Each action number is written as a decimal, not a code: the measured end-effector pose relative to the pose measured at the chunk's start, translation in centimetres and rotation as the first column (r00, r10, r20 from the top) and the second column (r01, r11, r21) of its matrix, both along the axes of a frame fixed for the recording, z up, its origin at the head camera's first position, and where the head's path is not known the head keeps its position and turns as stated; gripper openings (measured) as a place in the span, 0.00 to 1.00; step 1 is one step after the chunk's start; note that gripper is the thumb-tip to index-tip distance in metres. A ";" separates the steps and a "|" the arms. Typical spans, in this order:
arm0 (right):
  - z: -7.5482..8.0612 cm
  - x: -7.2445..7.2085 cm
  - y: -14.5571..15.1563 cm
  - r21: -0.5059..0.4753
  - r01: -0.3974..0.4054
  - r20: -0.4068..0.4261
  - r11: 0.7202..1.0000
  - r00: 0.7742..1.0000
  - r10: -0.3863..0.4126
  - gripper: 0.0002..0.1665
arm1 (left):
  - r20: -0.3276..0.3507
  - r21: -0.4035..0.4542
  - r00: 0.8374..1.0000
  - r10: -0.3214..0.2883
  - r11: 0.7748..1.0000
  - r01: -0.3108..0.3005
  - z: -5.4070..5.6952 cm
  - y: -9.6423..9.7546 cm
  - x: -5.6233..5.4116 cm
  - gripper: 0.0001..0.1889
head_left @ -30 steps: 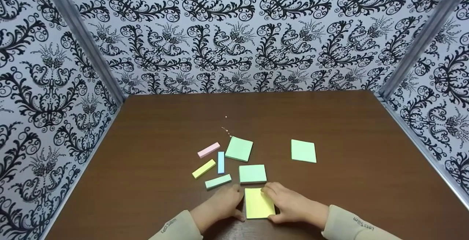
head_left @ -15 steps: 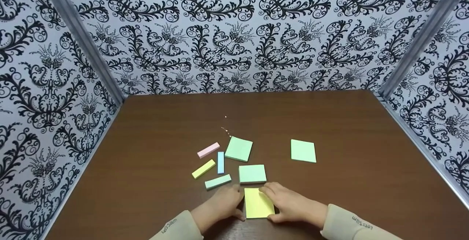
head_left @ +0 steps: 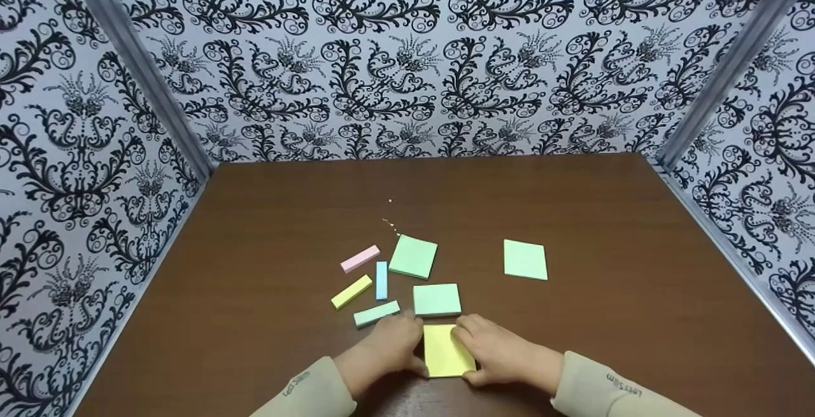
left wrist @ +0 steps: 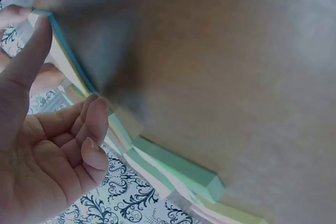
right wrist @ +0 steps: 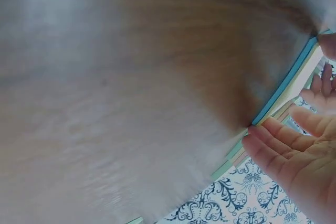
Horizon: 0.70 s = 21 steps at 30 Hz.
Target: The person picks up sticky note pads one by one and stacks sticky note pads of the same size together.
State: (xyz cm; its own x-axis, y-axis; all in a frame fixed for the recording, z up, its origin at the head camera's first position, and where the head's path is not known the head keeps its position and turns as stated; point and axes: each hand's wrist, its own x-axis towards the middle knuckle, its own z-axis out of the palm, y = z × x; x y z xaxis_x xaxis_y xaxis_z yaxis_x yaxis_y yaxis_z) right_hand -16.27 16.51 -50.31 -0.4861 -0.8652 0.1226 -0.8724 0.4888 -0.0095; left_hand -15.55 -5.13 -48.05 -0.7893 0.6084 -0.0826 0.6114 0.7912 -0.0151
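Note:
A yellow-topped pad of sticky notes (head_left: 446, 353) lies near the table's front edge; the wrist views show a blue layer (left wrist: 73, 56) at its bottom. My left hand (head_left: 389, 344) holds its left side, thumb at the near corner and curled fingers by the far corner. On the right side, my right hand (head_left: 500, 350) grips it likewise, its thumb (right wrist: 329, 45) at the near corner and fingers at the far one. Just beyond lies a pale green sticky-note pad (head_left: 437, 300). Beside my left hand is a narrow green strip pad (head_left: 377, 314).
Farther back lie a green square pad (head_left: 413, 256) and, to the right, another green pad (head_left: 525, 259). Narrow pink (head_left: 360, 258), yellow (head_left: 351, 291) and blue (head_left: 381, 280) strip pads lie at the left. Patterned walls (head_left: 395, 86) enclose the brown table (head_left: 605, 277).
My left hand has shifted slightly toward the pad and its thumb has come to the pad's near corner. The right hand stays in place, and the head view has shifted a little.

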 end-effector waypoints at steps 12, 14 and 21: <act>1.2 0.4 -0.4 0.123 0.063 0.081 0.990 0.994 -0.073 0.30 | -0.036 -0.018 0.999 -0.018 1.000 0.018 -0.4 0.1 0.1 0.32; 1.2 0.4 -0.4 0.127 0.064 0.082 0.990 0.994 -0.075 0.30 | -0.035 -0.019 0.999 -0.019 1.000 0.019 -0.4 0.1 0.1 0.32; 1.2 0.4 -0.2 0.124 0.071 0.095 0.990 0.992 -0.083 0.30 | -0.020 -0.027 1.000 -0.017 0.999 0.017 -0.3 0.5 0.1 0.31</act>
